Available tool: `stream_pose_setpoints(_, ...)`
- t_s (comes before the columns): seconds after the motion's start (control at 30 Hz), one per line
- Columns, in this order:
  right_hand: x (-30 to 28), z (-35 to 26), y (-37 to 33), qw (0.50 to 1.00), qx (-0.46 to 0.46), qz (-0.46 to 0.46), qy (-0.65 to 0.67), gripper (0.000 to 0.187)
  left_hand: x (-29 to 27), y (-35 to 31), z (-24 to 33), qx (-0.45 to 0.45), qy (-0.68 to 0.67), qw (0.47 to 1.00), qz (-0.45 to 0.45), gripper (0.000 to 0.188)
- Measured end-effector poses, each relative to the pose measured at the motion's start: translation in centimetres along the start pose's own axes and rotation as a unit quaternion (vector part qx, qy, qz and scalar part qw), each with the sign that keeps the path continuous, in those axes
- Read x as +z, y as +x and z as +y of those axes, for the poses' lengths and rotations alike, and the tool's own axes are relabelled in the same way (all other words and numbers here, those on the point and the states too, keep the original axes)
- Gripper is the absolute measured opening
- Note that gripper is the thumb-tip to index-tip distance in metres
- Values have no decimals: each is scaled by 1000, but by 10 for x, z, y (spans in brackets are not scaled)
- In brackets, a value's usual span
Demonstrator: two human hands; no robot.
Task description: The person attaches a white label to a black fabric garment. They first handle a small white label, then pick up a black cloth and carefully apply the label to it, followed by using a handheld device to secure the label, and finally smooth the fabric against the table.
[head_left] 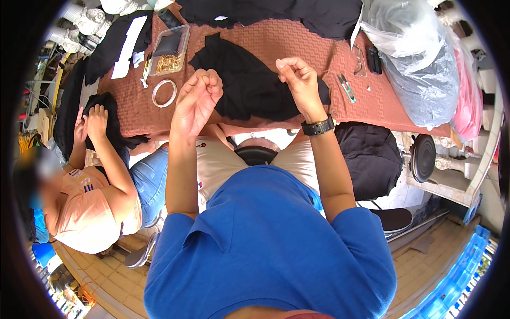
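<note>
Both of my hands are raised over a piece of black fabric (pixel 241 80) that lies on the table's reddish-brown cloth (pixel 130 109). My left hand (pixel 196 101) is closed, palm toward me, with thumb and fingertips pinched together at the fabric's left side. Over its right part, my right hand (pixel 303 87), with a black watch (pixel 317 126) on the wrist, also makes a pinch of thumb and forefinger. Whatever either pinch holds is too small to make out. Green-handled thread snips (pixel 347 88) lie right of my right hand.
Left on the table are a clear box of gold-coloured pieces (pixel 170 63), a tape roll (pixel 164 93) and a black thread cone (pixel 169 19). Eyeglasses (pixel 358 61) and filled plastic bags (pixel 414 58) lie right. A co-worker's hands (pixel 95 122) rest on black cloth at far left.
</note>
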State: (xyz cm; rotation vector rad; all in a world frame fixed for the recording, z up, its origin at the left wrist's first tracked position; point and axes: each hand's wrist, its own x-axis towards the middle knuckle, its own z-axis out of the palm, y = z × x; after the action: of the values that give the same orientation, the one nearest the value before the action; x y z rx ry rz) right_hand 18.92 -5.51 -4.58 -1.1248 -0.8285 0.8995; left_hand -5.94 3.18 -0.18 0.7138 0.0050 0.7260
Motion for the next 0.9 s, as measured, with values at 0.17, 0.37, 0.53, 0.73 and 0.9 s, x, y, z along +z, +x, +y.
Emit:
stream_pose_setpoints(0.17, 4, -8, -2, 983, -37, -28, 176, 4, 1, -6, -11, -5, 228, 968, 109, 33)
stream_pose_setpoints(0.37, 27, -2, -14, 990, -102, -94, -29, 7, 6, 2, -33, -36, 415, 902, 110, 44)
stream_pose_setpoints(0.53, 26, 3, -20, 992, 21, -120, -11, 8, 1, -1, -41, -55, 412, 904, 101, 46)
stream_pose_setpoints(0.73, 25, 15, -18, 991, 41, -129, -12, 17, 6, 1, -44, -46, 419, 902, 90, 45)
stream_pose_setpoints(0.9, 30, 15, -19, 987, 94, -125, 47, 18, 6, 1, -47, -41, 420, 903, 85, 45)
